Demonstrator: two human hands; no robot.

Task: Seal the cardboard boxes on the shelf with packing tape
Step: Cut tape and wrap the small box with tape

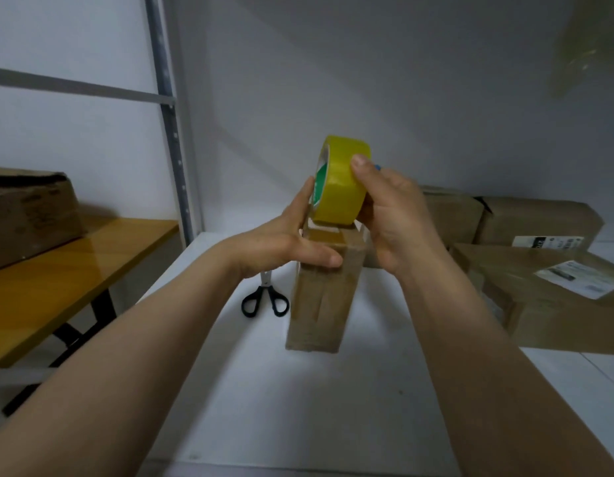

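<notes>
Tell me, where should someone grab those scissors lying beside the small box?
By the black handle loops of the scissors, reaching down from the near side. They lie flat on the white shelf with the loops toward the person and the blades pointing away, under the left hand. The small box crowds their right.

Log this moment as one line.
right hand: grips tape roll | left hand: touches roll, thumb on small box | scissors: lying on shelf

- My one camera rides on my head, facing forward and down.
- It hangs close above the flat white shelf board [298, 407], facing the plain grey wall [367, 80].
</notes>
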